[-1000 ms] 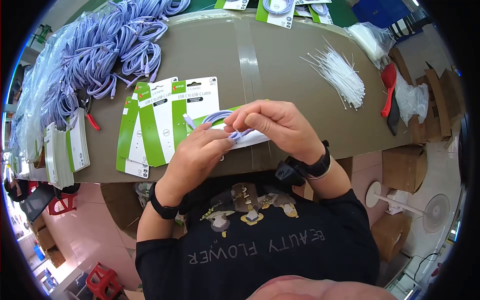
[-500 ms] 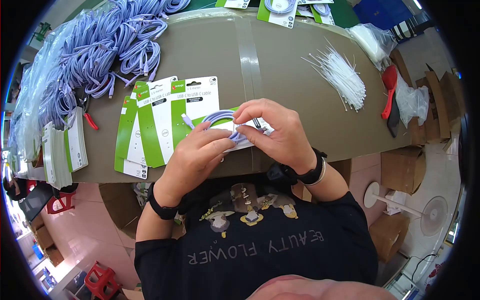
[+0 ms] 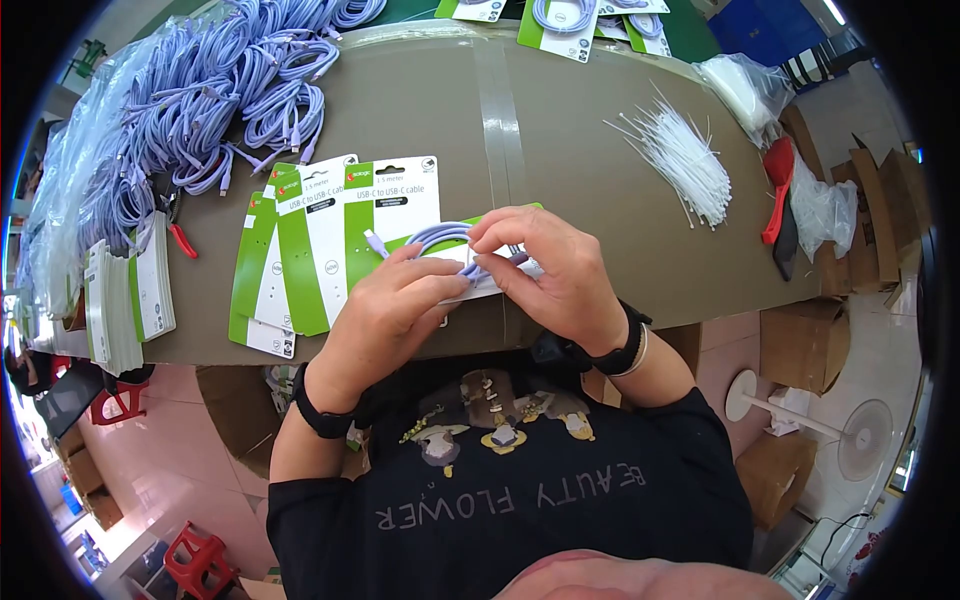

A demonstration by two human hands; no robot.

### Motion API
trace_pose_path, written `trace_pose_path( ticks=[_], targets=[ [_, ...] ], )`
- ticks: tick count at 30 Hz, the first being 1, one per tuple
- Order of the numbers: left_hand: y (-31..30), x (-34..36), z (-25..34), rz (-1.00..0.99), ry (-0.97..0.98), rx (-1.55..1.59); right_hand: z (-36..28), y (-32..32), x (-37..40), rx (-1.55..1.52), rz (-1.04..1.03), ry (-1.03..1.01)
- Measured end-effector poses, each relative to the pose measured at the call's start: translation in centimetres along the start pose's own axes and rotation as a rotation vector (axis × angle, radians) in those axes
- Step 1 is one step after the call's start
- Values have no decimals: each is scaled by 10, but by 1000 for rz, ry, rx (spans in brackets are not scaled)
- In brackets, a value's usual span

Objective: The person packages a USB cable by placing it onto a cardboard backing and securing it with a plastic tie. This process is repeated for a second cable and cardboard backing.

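Note:
A coiled lilac USB-C cable (image 3: 437, 234) lies over a green and white packaging card (image 3: 490, 285) near the table's front edge. One plug of it sticks out to the left. My left hand (image 3: 395, 300) is closed on the near side of the coil, fingers pressed together. At the coil's right side, my right hand (image 3: 550, 262) pinches with thumb and forefinger; its fingertips partly hide the cable. Left of the coil, several "USB-C to USB-C cable" cards (image 3: 393, 205) overlap on the table.
A large heap of lilac cables (image 3: 215, 95) covers the back left. Red-handled pliers (image 3: 181, 238) lie near a stack of cards (image 3: 150, 280). White cable ties (image 3: 680, 165) are spread at the right, beside a red-handled tool (image 3: 777, 190) and plastic bags (image 3: 745, 85). Carded cables (image 3: 560, 25) lie at the back.
Both hands stay at the coil. My right fingers have shifted very slightly over it, and the view has moved a little.

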State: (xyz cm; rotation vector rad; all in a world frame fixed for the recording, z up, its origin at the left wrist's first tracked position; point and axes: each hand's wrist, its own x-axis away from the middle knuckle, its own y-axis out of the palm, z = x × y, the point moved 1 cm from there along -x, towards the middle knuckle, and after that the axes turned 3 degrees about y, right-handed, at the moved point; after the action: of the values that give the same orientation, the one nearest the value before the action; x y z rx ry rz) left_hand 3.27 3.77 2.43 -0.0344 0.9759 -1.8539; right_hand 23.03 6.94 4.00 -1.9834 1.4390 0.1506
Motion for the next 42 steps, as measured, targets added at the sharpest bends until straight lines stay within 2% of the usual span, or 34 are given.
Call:
trace_pose_path(
  ticks=[14,17,20,26,29,34,37,42],
  targets=[
    [-3,-3,0,19,-10,22,-3,-2,2,101,-67,-106],
    [-5,-4,1,12,-15,25,-9,-4,1,226,-209,-233],
    [-7,-4,1,33,-220,107,-10,-13,-1,318,-269,-333],
    [-17,-14,0,-21,-228,140,-1,-11,-8,438,-328,-446],
    [-20,-15,-1,-3,-199,142,2,-13,-11,398,-264,-669],
    [-23,-8,-1,17,-144,209,-12,-18,0,235,-225,-666],
    [-22,-6,-1,22,-153,228,-17,-16,3,403,-144,-594],
    [-18,-3,-4,56,-84,216,-15,-12,4,466,-177,-525]
  ],
)
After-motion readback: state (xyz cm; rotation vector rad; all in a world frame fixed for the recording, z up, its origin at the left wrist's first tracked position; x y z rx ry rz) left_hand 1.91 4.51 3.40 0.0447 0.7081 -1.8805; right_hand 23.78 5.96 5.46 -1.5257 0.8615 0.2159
